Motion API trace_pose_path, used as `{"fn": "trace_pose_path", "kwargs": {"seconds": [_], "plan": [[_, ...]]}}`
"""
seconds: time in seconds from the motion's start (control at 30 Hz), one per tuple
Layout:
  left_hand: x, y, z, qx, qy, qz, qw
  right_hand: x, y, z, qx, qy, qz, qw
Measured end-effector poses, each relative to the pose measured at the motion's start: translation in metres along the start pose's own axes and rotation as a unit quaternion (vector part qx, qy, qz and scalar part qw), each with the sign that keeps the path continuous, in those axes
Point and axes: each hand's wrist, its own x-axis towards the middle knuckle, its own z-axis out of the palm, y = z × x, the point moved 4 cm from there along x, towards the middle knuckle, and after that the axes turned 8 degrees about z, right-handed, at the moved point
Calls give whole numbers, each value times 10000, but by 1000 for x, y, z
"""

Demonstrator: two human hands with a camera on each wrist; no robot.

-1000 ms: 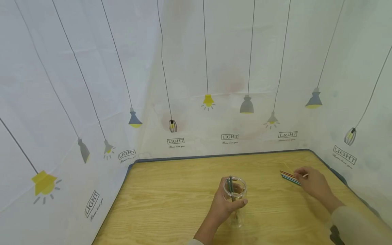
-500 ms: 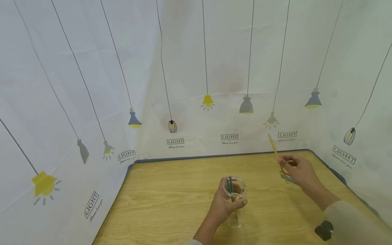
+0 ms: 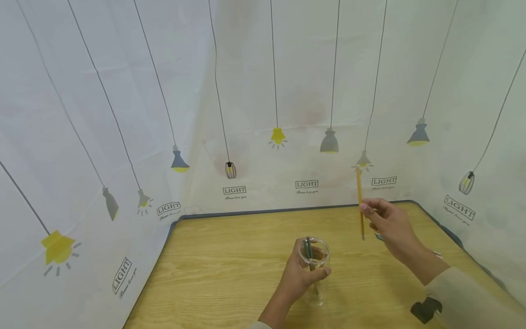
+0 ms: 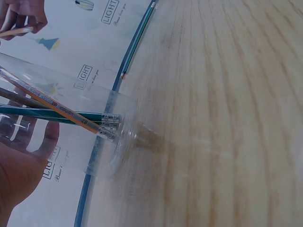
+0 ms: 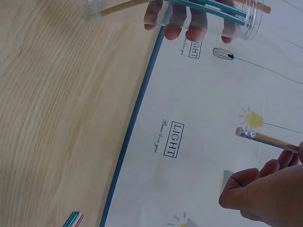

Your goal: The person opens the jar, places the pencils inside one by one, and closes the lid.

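Observation:
My left hand point(image 3: 297, 279) is wrapped around a clear glass jar point(image 3: 318, 299) standing on the table. Inside it lean several pencils: green ones point(image 4: 42, 112) and an orange one point(image 4: 60, 109), their eraser ends near the jar's bottom in the left wrist view. To the right of the jar, my right hand point(image 3: 394, 230) pinches a yellow pencil point(image 3: 359, 187) between thumb and fingers. That pencil stands nearly upright above the table, and its silver-banded eraser end points down. Part of the jar is hidden behind my left fingers and thumb.
More coloured pencils point(image 3: 379, 236) lie on the table behind my right hand, mostly hidden by it in the head view. The wooden table point(image 3: 222, 265) has a dark blue edge, and a white sheet printed with hanging lamps point(image 3: 263, 91) rises around it.
My right hand has lifted the yellow pencil off the pencils on the table, turned it upright and carried it left towards the jar. My left hand and the jar have stayed in place.

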Motion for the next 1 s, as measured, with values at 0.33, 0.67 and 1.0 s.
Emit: {"fn": "trace_pose_path", "kwargs": {"seconds": [0.33,0.67,1.0], "plan": [[-1,-1,0,-71,-14,62,10000,-10,-15,16,252,-193,-130,9994],[-1,-2,1,-127,9,-13,9999,-21,-31,31,657,-507,-420,9957],[1,-2,0,-161,-35,14,9999,-33,-42,48,814,-880,-517,9914]]}}
